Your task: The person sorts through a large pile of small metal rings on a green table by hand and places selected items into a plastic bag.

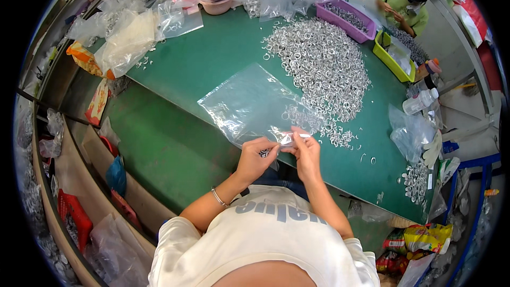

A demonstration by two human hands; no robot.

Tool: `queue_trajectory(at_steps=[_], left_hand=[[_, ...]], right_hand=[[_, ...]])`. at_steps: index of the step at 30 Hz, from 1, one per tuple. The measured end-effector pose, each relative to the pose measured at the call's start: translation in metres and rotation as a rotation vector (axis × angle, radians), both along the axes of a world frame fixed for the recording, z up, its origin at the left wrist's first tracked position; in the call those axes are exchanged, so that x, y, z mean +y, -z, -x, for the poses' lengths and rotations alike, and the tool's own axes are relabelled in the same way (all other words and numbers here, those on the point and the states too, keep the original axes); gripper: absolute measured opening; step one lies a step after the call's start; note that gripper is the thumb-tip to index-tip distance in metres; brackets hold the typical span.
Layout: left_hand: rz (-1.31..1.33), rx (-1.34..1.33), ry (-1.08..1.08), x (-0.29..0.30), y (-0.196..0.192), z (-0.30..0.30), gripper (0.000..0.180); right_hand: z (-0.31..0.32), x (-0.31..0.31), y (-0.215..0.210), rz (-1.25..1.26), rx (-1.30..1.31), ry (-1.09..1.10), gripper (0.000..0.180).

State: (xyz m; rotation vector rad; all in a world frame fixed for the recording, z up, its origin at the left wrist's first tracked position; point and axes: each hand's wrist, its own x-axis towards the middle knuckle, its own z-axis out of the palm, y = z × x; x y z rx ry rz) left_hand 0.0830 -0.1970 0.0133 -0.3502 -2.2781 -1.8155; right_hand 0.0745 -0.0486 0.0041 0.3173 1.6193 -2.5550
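From where I stand, the left hand (256,158) and right hand (306,157) sit close together, each pinching the near edge of a clear, flat plastic bag (249,101) on the smooth green worktop (175,66), just beside a heap of small silvery rings (324,61). A light pinch and even tension should spare the bag creases.

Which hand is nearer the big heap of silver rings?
Right: the right hand is by the near edge of the heap of silver rings; the left hand sits farther off, leftward.
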Motion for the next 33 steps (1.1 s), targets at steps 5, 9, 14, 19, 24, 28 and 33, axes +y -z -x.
queue_trajectory(at_steps=[5, 9, 14, 19, 24, 28, 33], left_hand=[[0.078, 0.011, 0.076, 0.001, 0.01, -0.009, 0.007], [0.118, 0.077, 0.126, 0.005, 0.021, -0.011, 0.008], [0.112, 0.088, 0.134, 0.004, 0.017, -0.009, 0.008], [0.103, 0.075, 0.101, 0.003, 0.019, -0.011, 0.008], [0.022, 0.028, 0.011, 0.002, 0.014, -0.007, 0.007], [-0.037, -0.032, -0.083, 0.003, 0.012, -0.003, 0.005], [-0.285, -0.274, -0.115, 0.005, 0.021, 0.003, 0.007]], right_hand=[[0.015, 0.002, 0.001, -0.226, -0.02, 0.068, 0.054], [0.021, -0.002, 0.013, -0.261, -0.033, 0.133, 0.036], [0.027, 0.006, 0.022, -0.254, -0.051, 0.176, 0.017], [0.029, 0.003, 0.019, -0.315, 0.163, 0.085, 0.012], [0.026, 0.006, 0.013, -0.527, 0.038, 0.104, 0.028], [0.02, 0.003, -0.004, -0.172, 0.047, 0.117, 0.035], [-0.001, 0.006, 0.001, -0.211, 0.064, -0.161, 0.02]])
